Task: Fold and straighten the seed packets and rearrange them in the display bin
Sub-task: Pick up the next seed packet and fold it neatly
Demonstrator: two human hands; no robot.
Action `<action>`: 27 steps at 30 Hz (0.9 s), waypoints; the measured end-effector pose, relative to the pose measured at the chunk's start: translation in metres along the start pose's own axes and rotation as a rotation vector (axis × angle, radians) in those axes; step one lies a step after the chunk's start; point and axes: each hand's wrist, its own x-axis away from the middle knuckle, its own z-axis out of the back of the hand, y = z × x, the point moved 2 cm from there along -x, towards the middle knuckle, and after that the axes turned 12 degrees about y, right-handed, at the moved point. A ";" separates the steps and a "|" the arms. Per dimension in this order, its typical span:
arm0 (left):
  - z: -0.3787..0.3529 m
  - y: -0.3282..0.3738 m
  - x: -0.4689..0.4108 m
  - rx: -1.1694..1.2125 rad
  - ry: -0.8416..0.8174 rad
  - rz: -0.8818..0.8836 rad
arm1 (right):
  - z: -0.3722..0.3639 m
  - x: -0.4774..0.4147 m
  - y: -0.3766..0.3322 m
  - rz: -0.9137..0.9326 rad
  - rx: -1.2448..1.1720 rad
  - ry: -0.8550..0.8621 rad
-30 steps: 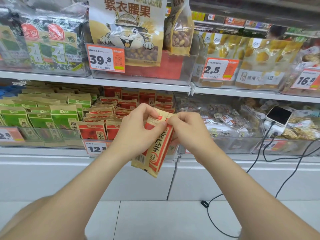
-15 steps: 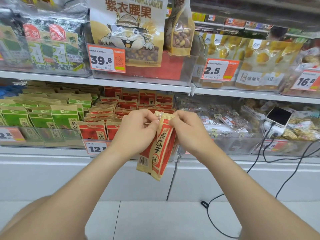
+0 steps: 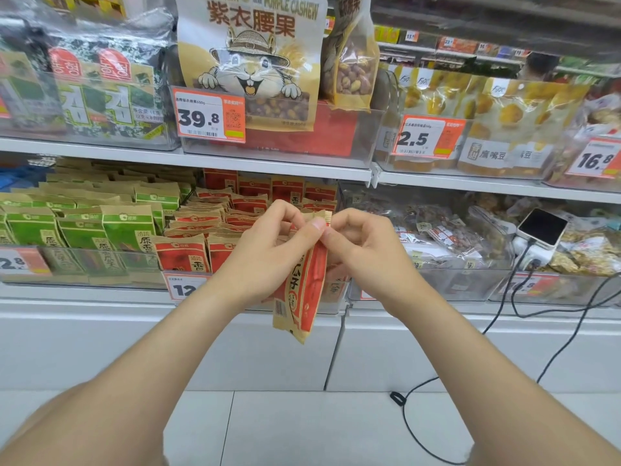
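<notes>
A red and tan seed packet (image 3: 302,294) hangs almost edge-on in front of the lower shelf. My left hand (image 3: 268,253) and my right hand (image 3: 363,250) both pinch its top edge, thumbs and fingertips meeting at the middle. Behind the hands sits the clear display bin (image 3: 188,280) filled with several matching red seed packets (image 3: 205,230), some upright at the front, others leaning in rows. The bin's right half is hidden by my hands.
Green seed packets (image 3: 87,227) fill the bin to the left. Clear bags of mixed nuts (image 3: 437,230) lie to the right, beside a phone (image 3: 541,227) with black cables (image 3: 504,314) hanging down. Cashew bags (image 3: 252,62) stand on the shelf above.
The packet has turned from tilted and face-on to nearly vertical and edge-on. Both hands have drawn closer together at its top edge.
</notes>
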 end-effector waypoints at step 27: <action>-0.003 0.005 -0.005 0.187 0.269 0.011 | -0.004 0.005 0.003 -0.043 0.096 -0.160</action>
